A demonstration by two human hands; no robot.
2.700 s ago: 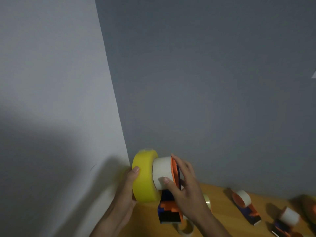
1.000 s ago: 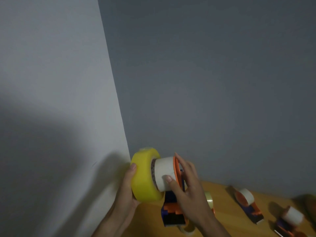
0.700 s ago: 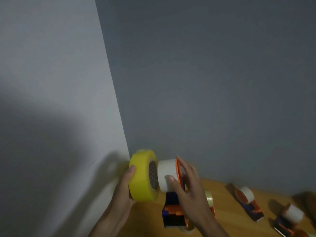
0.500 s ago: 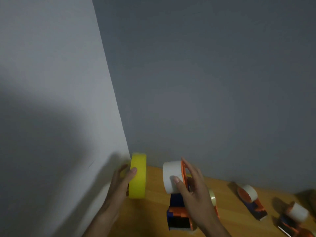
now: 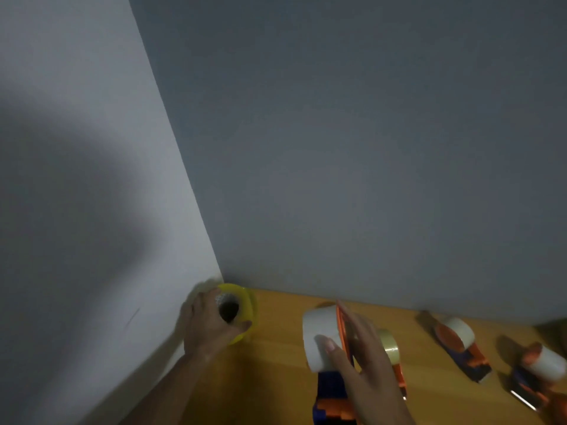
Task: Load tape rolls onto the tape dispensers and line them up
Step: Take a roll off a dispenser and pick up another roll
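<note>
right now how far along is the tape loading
Done: none that I can see; the two dispensers on the right show bare white hubs. In hand: the right hand grips a dispenser by its empty hub, while the left hand holds the yellow roll off it, by the wall. Left: loading all three, then lining up.

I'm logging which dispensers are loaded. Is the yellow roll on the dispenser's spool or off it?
Off. The left hand holds the yellow roll by the wall corner, apart from the bare white spool under the right hand.
</note>
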